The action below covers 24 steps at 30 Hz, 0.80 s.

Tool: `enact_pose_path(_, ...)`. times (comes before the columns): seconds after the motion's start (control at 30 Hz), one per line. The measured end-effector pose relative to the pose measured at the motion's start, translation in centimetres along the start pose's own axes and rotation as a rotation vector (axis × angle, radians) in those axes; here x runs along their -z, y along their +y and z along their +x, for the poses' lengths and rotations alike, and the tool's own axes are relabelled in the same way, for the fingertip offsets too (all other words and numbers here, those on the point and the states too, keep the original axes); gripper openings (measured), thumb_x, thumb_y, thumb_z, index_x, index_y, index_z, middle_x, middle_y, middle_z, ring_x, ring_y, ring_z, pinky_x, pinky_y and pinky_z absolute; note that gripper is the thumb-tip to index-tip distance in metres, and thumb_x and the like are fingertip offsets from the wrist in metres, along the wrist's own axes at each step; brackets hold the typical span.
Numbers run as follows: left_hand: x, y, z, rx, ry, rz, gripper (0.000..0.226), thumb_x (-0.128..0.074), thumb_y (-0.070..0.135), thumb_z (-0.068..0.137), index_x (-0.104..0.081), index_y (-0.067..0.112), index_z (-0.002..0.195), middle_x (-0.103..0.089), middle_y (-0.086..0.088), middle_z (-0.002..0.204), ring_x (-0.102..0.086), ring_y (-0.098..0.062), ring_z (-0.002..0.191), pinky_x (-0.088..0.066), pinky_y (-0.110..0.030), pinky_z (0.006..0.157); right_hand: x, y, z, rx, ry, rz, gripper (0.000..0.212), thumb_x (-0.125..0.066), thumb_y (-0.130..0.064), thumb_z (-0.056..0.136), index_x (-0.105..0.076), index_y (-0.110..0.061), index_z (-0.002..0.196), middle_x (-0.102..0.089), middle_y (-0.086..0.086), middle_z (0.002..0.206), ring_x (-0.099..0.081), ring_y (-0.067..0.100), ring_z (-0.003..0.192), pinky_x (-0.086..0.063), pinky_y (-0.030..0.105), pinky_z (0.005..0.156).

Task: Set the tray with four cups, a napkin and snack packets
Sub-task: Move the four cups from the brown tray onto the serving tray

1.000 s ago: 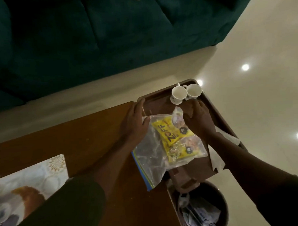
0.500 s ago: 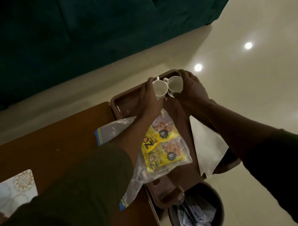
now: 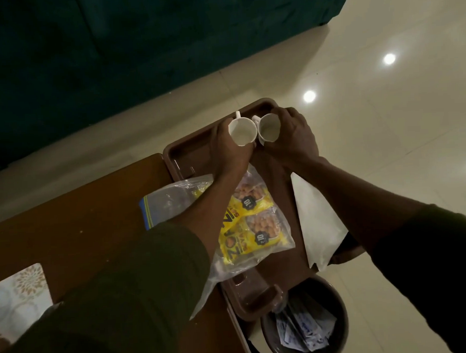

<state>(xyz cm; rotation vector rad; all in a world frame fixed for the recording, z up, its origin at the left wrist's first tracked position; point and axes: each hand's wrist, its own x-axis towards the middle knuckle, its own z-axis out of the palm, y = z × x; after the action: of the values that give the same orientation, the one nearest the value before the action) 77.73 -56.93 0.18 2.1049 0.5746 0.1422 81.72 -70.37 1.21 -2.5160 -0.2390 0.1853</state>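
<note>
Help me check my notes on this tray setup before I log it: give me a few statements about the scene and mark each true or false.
1. Each hand grips one white cup: the left hand and right hand hold the left cup and right cup. True.
2. Four cups are visible. False: only two show.
3. The yellow snack packets sit inside a clear zip bag. True.
4. The white napkin lies on the floor. False: it rests on the tray's right edge, overhanging it.
5. The dark bin below the tray is empty. False: it holds crumpled wrappers.
</note>
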Motion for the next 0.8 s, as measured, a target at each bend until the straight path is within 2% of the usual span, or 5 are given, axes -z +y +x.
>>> enact_pose_path(0.17, 2.4, 1.0, -1.5, -0.034, 0.103, -0.112, 0.052, -0.082, 0.027, 0.071, -0.061, 0.016, 0.118, -0.065, 0.0, 0.115, -0.059, -0.016, 0.104, -0.038, -0.018, 0.078, 1.8, -2.7, -0.6, 0.081, 0.126, -0.064, 0.06, -0.074, -0.034, 0.071, -0.053, -0.015, 0.124, -0.056, 0.008, 0.125, -0.052, 0.029, 0.113, -0.044, 0.031, 0.077)
enact_pose_path(0.37, 9.9, -0.3, -3.0, -0.071, 0.175, -0.125, 0.057, -0.082, 0.033, 0.07, -0.06, 0.017, 0.121, -0.067, 0.0, 0.119, -0.061, -0.016, 0.106, -0.047, -0.025, 0.086, 1.4, -9.9, -2.6, 0.176, 0.157, -0.066, 0.059, -0.076, -0.033, 0.073, -0.054, -0.01, 0.122, -0.057, 0.012, 0.125, -0.054, 0.032, 0.111, -0.045, 0.037, 0.077)
enact_pose_path(0.53, 19.6, -4.7, -5.2, -0.038, 0.227, -0.147, 0.059, -0.083, 0.032, 0.071, -0.058, 0.019, 0.123, -0.066, 0.002, 0.119, -0.056, -0.006, 0.097, -0.039, -0.003, 0.071, -2.5, -17.8, -5.7, 0.246, 0.098, -0.077, 0.059, -0.077, -0.025, 0.07, -0.053, -0.012, 0.122, -0.055, 0.01, 0.125, -0.052, 0.03, 0.112, -0.039, 0.03, 0.074)
enact_pose_path(0.67, 27.9, -9.3, -8.2, 0.004, 0.312, -0.179, 0.058, -0.083, 0.03, 0.071, -0.057, 0.019, 0.123, -0.065, 0.002, 0.119, -0.059, -0.01, 0.099, -0.052, -0.023, 0.08, -6.9, -25.6, -8.8, 0.343, 0.026, -0.051, 0.062, -0.078, -0.018, 0.066, -0.053, -0.011, 0.123, -0.056, 0.011, 0.124, -0.053, 0.031, 0.112, -0.041, 0.032, 0.077)
enact_pose_path(0.8, 36.1, -13.1, -10.8, 0.031, 0.396, -0.164, 0.058, -0.082, 0.031, 0.074, -0.056, 0.02, 0.125, -0.063, 0.006, 0.12, -0.056, -0.002, 0.094, -0.046, -0.011, 0.081, -10.9, -34.0, -12.3, 0.45, -0.017, -0.012, 0.061, -0.076, -0.014, 0.068, -0.054, -0.011, 0.124, -0.057, 0.011, 0.125, -0.053, 0.03, 0.113, -0.046, 0.036, 0.08)
